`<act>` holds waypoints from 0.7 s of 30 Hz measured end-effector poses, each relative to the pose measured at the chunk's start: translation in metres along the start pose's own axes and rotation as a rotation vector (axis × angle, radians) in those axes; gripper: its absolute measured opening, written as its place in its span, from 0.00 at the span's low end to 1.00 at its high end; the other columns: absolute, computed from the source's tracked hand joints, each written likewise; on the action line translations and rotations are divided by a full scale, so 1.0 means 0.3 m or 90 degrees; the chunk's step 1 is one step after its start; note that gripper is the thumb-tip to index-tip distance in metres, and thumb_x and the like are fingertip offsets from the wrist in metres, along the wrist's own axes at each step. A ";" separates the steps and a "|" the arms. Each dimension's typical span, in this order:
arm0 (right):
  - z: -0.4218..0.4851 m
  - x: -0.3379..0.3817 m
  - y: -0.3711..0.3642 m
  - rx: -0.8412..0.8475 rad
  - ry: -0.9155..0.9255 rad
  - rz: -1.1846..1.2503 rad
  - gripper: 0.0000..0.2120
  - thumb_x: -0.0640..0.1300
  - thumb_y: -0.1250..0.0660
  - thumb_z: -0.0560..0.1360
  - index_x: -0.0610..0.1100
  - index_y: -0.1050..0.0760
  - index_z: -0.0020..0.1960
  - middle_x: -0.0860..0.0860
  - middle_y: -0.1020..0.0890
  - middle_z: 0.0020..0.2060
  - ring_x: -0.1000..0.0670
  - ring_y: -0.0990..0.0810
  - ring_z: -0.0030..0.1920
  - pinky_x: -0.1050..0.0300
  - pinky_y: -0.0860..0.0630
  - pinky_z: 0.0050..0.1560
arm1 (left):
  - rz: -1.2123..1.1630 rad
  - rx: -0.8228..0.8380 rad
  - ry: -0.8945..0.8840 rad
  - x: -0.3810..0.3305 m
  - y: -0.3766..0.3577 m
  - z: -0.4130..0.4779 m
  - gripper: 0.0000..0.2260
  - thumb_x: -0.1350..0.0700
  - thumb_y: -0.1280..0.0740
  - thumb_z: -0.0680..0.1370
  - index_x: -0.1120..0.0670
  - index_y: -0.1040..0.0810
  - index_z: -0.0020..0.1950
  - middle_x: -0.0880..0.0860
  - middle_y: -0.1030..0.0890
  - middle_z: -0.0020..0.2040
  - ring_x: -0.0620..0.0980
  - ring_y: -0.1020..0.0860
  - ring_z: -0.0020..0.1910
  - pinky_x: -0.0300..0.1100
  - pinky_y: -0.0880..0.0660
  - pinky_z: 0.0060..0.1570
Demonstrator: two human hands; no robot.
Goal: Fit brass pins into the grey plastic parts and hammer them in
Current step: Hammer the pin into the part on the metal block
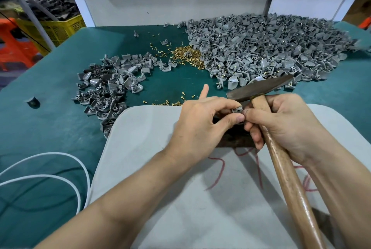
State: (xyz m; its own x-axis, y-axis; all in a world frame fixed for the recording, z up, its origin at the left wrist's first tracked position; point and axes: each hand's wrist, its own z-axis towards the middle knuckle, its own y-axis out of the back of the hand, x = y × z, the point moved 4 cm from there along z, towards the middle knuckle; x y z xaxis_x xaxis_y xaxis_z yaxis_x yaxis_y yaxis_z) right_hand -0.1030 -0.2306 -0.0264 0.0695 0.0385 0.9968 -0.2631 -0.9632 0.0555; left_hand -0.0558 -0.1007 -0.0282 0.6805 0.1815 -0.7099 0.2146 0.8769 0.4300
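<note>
My left hand [202,122] pinches a small grey plastic part [237,110] between thumb and fingers, its index finger pointing up. My right hand [281,126] grips the wooden handle of a hammer [285,170], and its thumb and fingertips touch the same part. The dark hammer head [259,88] lies just above the hands. Both hands hover over a dark block [234,138] on a pale grey mat [152,148]. Any brass pin in the part is hidden by the fingers.
A large heap of grey parts [267,47] fills the back right of the green table [40,128]. A smaller heap [108,86] lies left. Brass pins [187,55] are piled between them, with loose pins [170,103] at the mat's far edge. A white cable [60,168] loops at left.
</note>
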 end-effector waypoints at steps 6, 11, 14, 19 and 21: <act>0.002 0.004 -0.003 0.003 0.016 0.008 0.12 0.29 0.35 0.73 0.35 0.27 0.31 0.48 0.26 0.18 0.53 0.30 0.16 0.64 0.32 0.17 | -0.023 0.003 0.047 0.009 0.008 0.006 0.07 0.60 0.29 0.74 0.59 0.16 0.50 0.46 0.21 0.35 0.40 0.24 0.34 0.41 0.45 0.74; 0.001 0.002 0.001 0.033 0.015 0.023 0.13 0.30 0.34 0.71 0.39 0.24 0.29 0.46 0.26 0.20 0.52 0.31 0.17 0.63 0.34 0.16 | -0.144 0.070 0.119 0.023 0.011 0.015 0.05 0.62 0.32 0.76 0.58 0.16 0.49 0.45 0.22 0.29 0.41 0.24 0.29 0.31 0.26 0.45; 0.004 -0.003 0.003 0.038 0.015 0.021 0.13 0.29 0.33 0.70 0.39 0.24 0.29 0.45 0.24 0.21 0.52 0.31 0.16 0.63 0.33 0.16 | -0.180 0.068 0.132 0.025 0.010 0.015 0.05 0.63 0.32 0.76 0.58 0.17 0.47 0.50 0.21 0.31 0.44 0.24 0.28 0.36 0.25 0.35; 0.005 -0.003 0.001 0.058 0.013 0.003 0.16 0.31 0.34 0.72 0.41 0.22 0.27 0.45 0.26 0.19 0.51 0.30 0.16 0.62 0.33 0.16 | -0.230 0.075 0.152 0.026 0.013 0.016 0.05 0.63 0.33 0.77 0.60 0.17 0.46 0.51 0.22 0.31 0.44 0.24 0.28 0.36 0.25 0.35; 0.004 -0.002 0.003 0.048 0.019 0.016 0.15 0.31 0.34 0.72 0.40 0.23 0.27 0.46 0.26 0.20 0.52 0.30 0.17 0.62 0.33 0.17 | -0.230 0.092 0.140 0.023 0.013 0.015 0.05 0.62 0.33 0.77 0.60 0.17 0.49 0.51 0.21 0.33 0.45 0.23 0.31 0.38 0.24 0.37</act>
State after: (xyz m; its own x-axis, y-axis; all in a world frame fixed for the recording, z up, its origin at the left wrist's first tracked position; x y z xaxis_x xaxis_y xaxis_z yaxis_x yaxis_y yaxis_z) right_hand -0.1022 -0.2317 -0.0269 0.0346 0.0202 0.9992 -0.1907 -0.9813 0.0265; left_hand -0.0473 -0.0980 -0.0288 0.3815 -0.0204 -0.9241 0.5177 0.8330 0.1953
